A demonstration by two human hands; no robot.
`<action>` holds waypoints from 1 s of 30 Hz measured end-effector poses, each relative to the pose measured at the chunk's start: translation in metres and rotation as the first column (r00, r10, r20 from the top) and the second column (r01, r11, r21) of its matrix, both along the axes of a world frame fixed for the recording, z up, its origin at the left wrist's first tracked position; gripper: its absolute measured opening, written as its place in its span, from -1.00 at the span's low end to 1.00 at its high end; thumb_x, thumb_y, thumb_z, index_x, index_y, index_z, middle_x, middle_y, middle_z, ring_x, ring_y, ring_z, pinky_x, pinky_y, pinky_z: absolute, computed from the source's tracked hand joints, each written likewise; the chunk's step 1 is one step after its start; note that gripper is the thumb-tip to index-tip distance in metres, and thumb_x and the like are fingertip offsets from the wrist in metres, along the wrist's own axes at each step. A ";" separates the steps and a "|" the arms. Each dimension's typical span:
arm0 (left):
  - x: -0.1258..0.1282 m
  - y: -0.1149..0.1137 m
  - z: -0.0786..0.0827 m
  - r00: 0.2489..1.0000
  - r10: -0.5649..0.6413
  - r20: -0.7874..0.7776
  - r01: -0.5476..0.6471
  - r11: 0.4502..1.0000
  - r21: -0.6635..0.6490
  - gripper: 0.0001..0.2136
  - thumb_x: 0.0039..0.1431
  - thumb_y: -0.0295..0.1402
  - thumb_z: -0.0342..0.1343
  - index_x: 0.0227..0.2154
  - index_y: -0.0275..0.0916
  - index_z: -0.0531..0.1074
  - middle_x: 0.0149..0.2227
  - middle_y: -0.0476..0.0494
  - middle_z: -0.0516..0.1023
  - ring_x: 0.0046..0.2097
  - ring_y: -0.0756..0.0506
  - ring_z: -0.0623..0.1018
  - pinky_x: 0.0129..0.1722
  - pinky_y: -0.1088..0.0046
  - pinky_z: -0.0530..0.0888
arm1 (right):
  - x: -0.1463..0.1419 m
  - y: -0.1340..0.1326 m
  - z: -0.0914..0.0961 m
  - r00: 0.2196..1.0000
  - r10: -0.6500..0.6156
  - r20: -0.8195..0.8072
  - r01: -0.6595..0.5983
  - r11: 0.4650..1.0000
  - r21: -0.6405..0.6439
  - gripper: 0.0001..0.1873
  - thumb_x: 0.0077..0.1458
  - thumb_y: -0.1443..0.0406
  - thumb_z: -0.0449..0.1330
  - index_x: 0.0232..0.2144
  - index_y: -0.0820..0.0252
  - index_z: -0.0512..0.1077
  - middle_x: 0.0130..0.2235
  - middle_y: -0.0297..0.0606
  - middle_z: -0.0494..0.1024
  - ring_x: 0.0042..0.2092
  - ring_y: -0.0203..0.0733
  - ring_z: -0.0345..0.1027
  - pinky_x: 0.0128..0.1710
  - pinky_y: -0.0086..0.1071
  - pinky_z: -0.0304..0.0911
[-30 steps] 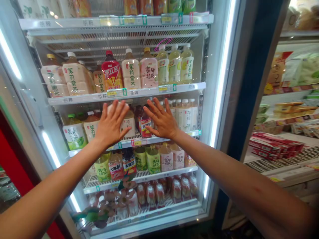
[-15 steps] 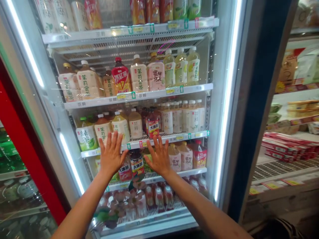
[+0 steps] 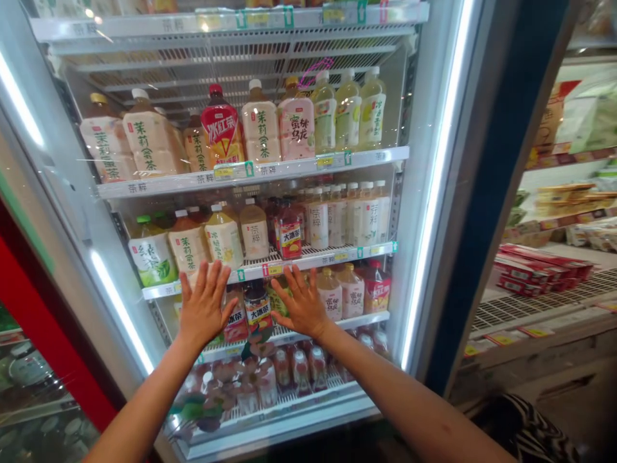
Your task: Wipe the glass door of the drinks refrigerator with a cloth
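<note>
I face a glass-fronted drinks fridge (image 3: 434, 193) with several wire shelves of tea bottles. My left hand (image 3: 203, 307) is held up flat with its fingers spread, at the level of the third shelf's front edge. My right hand (image 3: 299, 303) is beside it, also flat and spread, in front of a dark bottle with a red label (image 3: 257, 310). Both palms face the fridge and hold nothing. Whether they touch glass I cannot tell. A red-labelled bottle (image 3: 290, 236) stands on the shelf just above my right hand.
A red-framed cabinet (image 3: 43, 321) stands at the left. To the right of the fridge's dark post (image 3: 486, 212) is an open chilled case with red boxes (image 3: 540, 270) and packaged food. A striped fabric (image 3: 525, 431) shows at the bottom right.
Both hands dropped from the second shelf's level to the third shelf's level a second ago, then stayed about there, still spread. The view shifted slightly.
</note>
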State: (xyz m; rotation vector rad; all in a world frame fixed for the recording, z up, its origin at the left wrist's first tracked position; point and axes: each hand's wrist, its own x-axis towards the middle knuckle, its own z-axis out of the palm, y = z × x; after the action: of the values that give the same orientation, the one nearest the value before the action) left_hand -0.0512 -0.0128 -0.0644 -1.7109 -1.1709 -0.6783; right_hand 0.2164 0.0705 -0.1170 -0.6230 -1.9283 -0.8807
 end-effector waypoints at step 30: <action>0.004 0.002 -0.036 0.993 -0.052 -0.105 0.052 0.999 -0.008 -0.27 0.38 0.00 -0.09 0.46 -0.26 -0.14 0.47 -0.21 -0.04 0.52 -0.25 -0.21 0.44 -0.23 -0.35 | -0.002 -0.001 0.003 0.999 -0.016 -0.035 0.017 0.999 0.028 -0.11 0.19 -0.08 0.17 0.42 0.18 0.10 0.44 0.10 0.12 0.51 0.22 -0.32 0.42 0.34 -0.44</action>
State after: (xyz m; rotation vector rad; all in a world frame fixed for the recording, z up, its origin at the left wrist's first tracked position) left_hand -0.0469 -0.0112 -0.1007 -1.7648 -1.0592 -0.6098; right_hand 0.2140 0.0695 -0.1139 -0.6337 -1.8789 -0.9003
